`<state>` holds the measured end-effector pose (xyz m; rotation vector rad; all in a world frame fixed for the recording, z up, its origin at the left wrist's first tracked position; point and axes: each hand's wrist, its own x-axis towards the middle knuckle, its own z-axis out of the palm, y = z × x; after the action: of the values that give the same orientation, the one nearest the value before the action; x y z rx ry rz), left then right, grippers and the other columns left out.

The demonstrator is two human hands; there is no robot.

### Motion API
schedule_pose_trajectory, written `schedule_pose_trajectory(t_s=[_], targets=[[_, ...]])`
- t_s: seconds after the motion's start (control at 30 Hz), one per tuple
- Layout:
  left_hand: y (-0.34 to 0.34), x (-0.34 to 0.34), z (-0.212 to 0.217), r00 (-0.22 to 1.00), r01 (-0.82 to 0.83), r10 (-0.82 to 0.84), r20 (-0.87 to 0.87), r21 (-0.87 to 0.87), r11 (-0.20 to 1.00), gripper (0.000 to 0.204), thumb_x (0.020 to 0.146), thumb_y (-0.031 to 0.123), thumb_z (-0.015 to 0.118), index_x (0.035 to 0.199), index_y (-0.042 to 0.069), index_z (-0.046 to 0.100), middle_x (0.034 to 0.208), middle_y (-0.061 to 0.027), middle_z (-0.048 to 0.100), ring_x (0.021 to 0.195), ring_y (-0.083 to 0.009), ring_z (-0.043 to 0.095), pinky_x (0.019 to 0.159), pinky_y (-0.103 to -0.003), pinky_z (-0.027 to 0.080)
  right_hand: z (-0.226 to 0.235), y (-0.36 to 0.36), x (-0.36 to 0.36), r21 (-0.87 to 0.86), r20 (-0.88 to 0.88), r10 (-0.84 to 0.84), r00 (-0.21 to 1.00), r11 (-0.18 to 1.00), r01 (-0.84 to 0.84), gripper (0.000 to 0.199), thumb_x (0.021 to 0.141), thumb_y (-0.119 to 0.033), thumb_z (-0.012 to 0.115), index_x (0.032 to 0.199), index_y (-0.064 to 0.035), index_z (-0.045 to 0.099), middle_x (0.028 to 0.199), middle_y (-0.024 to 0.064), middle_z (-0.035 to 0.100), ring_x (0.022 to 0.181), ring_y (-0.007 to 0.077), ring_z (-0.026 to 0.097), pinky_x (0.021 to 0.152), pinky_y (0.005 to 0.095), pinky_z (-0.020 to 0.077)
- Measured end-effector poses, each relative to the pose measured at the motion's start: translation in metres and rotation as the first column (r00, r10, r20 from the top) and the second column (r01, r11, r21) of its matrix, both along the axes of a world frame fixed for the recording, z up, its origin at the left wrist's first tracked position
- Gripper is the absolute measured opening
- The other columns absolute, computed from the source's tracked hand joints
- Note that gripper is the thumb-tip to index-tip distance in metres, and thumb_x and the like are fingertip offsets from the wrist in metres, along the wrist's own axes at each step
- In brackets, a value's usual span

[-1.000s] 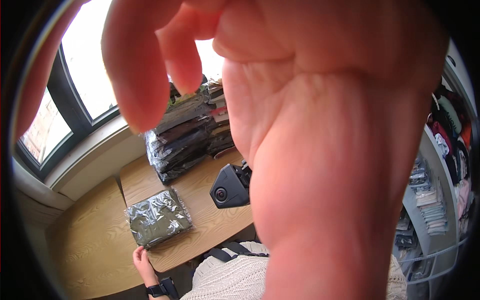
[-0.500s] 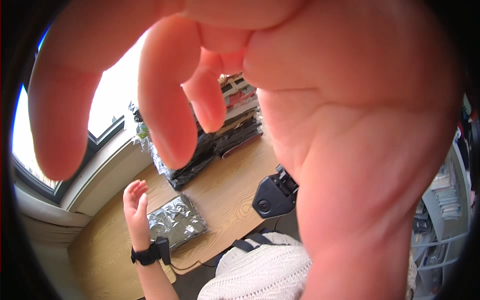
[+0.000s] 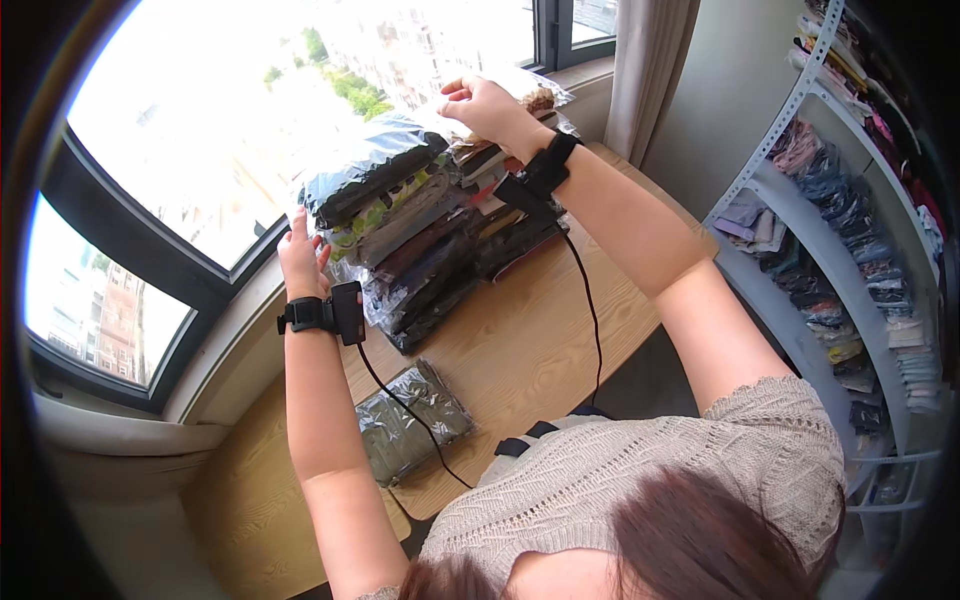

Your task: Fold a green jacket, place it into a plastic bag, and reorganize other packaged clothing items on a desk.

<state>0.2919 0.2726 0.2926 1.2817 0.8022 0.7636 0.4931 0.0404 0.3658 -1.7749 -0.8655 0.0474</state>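
My left hand (image 3: pixel 303 258) is at the left end of a stack of plastic-wrapped folded clothes, fingers stretched up and apart. Whether it touches the packages I cannot tell. Topmost on that stack lies a blue-grey wrapped garment (image 3: pixel 375 165), above a green patterned one (image 3: pixel 385 212) and several darker packages (image 3: pixel 425 265). My right hand (image 3: pixel 490 112) hovers by the stack's upper right, its fingers loosely bent, with nothing visible in them. A second pile (image 3: pixel 515 215) of wrapped clothes sits beneath my right wrist. An olive-green wrapped garment (image 3: pixel 415 420) lies alone nearer to me.
The packages stand on a wooden table (image 3: pixel 540 315) by a large window (image 3: pixel 200 150). Black cables (image 3: pixel 590 300) run from the devices strapped on both wrists. To the right, a metal shelf (image 3: pixel 775 190) holds many folded clothes. A curtain (image 3: pixel 650 80) hangs at the back.
My right hand, which filled the view close to the camera, has moved out over the stack. My left hand has gone from beside the olive package up to the stack's left end. The view has shifted.
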Motion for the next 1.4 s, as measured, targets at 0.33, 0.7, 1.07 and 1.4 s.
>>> schedule_pose_trajectory(t_s=[0.33,0.7,1.07,1.4], targets=[[0.06,0.039,0.009,0.967,0.109,-0.143,-0.211,-0.165,0.98,0.045,0.075,0.046,0.074,0.101,0.013,0.057,0.085,-0.0026,0.061,0.066,-0.0134,0.057,0.048,-0.022,0.045,-0.061,0.073,0.057,-0.119,-0.418,0.063,0.906,0.985,-0.124,0.041,0.076,-0.036,0.076,0.081,0.0024,0.062,0.074,0.0073,0.058,0.06,0.0172,0.048,0.052,0.0328,0.0394],[0.063,0.039,-0.003,0.987,0.149,-0.15,0.051,0.025,0.988,0.031,0.082,0.022,0.071,0.104,0.004,0.059,0.095,-0.0056,0.063,0.093,-0.0141,0.058,0.084,-0.028,0.044,-0.065,0.084,0.048,0.18,-0.527,0.269,0.807,0.962,-0.203,0.046,0.075,-0.005,0.072,0.117,0.0047,0.055,0.099,0.0132,0.065,0.087,0.0201,0.059,0.079,0.0277,0.044],[-0.041,-0.028,0.011,0.868,0.047,-0.135,0.478,0.192,0.98,0.03,0.087,0.004,0.063,0.115,0.009,0.053,0.106,0.0031,0.058,0.087,-0.004,0.054,0.067,-0.02,0.04,-0.071,0.018,-0.009,0.682,-0.346,0.662,0.665,0.664,-0.306,0.04,0.077,0.007,0.066,0.114,-0.0024,0.052,0.108,0.0081,0.062,0.099,0.014,0.058,0.089,0.0264,0.0449],[-0.134,-0.104,-0.059,0.878,0.143,-0.18,0.443,0.118,0.983,0.02,0.084,-0.003,0.062,0.101,0.007,0.057,0.097,0.0028,0.059,0.091,-0.0088,0.053,0.086,-0.024,0.039,-0.14,-0.086,-0.049,0.219,-0.325,0.546,0.772,0.838,-0.5,0.044,0.069,-0.008,0.077,0.107,-0.0062,0.055,0.154,0.0144,0.017,0.129,0.0219,0.037,0.098,0.0316,0.0381]])
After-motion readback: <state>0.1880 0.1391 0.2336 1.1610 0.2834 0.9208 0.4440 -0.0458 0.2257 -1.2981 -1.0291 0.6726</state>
